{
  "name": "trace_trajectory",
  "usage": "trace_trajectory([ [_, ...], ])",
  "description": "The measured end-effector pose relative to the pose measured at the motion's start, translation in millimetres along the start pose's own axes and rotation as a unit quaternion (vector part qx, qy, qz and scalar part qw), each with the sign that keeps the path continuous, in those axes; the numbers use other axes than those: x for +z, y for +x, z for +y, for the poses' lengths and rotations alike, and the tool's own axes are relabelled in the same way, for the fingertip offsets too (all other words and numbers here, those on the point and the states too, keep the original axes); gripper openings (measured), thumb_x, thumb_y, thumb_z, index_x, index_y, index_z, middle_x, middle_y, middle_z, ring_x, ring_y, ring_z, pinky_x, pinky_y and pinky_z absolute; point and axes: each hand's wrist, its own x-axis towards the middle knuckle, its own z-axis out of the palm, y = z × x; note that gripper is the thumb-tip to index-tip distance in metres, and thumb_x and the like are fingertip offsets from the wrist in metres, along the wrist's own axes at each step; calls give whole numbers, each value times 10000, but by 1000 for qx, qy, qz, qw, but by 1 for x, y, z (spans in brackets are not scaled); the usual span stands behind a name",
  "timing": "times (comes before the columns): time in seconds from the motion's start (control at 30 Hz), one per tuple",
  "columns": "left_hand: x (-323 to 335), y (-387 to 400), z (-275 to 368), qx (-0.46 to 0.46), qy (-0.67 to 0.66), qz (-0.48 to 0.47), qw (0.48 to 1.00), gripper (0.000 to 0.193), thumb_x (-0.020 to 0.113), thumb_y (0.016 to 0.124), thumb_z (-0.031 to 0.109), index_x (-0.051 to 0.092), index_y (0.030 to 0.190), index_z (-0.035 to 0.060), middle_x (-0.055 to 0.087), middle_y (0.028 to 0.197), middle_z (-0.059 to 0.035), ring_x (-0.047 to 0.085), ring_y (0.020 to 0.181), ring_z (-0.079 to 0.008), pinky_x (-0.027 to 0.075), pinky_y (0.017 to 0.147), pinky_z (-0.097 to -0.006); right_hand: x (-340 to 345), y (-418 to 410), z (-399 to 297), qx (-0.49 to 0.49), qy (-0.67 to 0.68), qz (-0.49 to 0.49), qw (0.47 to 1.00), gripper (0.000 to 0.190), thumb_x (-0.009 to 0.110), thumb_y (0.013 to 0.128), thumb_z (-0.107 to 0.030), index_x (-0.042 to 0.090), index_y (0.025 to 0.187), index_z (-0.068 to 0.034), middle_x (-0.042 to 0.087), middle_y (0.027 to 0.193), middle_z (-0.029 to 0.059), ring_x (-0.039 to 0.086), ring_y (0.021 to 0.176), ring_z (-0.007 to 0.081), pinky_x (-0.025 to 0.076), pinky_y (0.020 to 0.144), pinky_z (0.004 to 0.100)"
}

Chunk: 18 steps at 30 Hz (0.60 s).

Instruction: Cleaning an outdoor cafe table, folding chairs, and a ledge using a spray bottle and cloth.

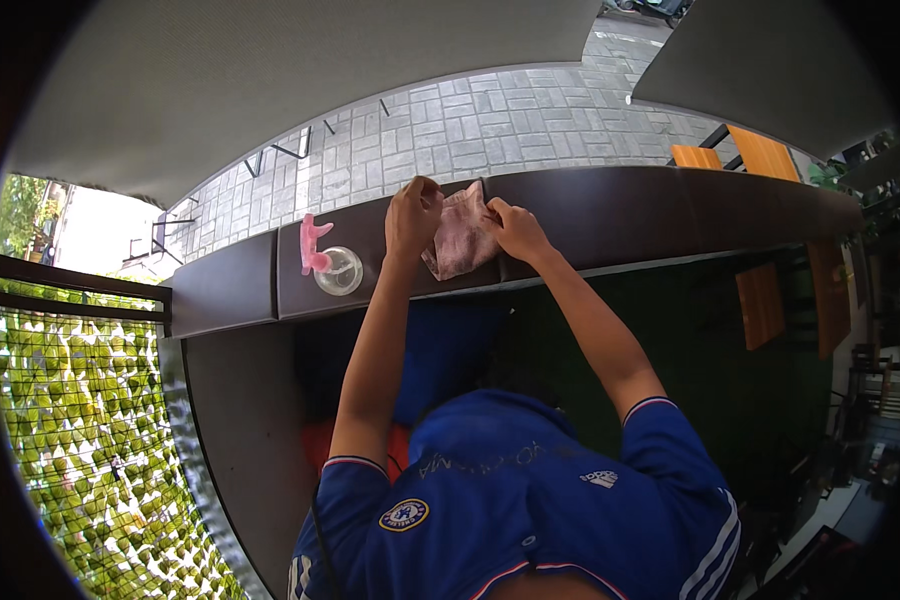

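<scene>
A pinkish cloth [463,234] hangs between my two hands above the dark brown padded surface [585,214]. My left hand [414,217] is at the cloth's left upper side with fingers curled; how firmly it grips is hidden. On the other side, the fingertips of my right hand [516,229] pinch the cloth's right edge. To the left of my left hand, a clear, round spray bottle [338,271] with a pink trigger head [313,244] stands on the padding.
Beyond the padding lies grey brick paving [465,120], under large grey blinds [330,67]. A wire mesh with green leaves [90,420] is at the left. Wooden stools or tables [761,306] stand at the right. Blue fabric [450,352] lies below the padded surface.
</scene>
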Motion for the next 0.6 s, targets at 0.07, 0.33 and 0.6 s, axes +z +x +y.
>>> trace_trajectory([
  [0.07,12,-21,-22,-25,88,21,996,363,747,844,340,642,1048,60,687,962,-136,675,843,-314,547,753,-417,5,5,-1,1,-36,-6,999,333,629,914,-362,597,1072,-71,715,923,148,682,963,346,474,885,510],
  [0.33,25,-52,-29,-140,95,-17,985,645,789,785,487,596,1182,17,661,1065,-188,662,986,-370,545,821,-437,7,22,-13,16,215,16,976,206,667,913,-165,604,1069,-45,677,954,70,657,884,164,514,809,326],
  [0.6,5,-64,-36,-163,-460,-58,871,682,836,810,306,519,1313,-28,652,1132,-169,640,1072,-223,504,928,-326,-28,26,-35,41,539,-191,819,201,631,945,-120,572,1126,-55,641,1029,9,628,900,149,502,801,291],
])
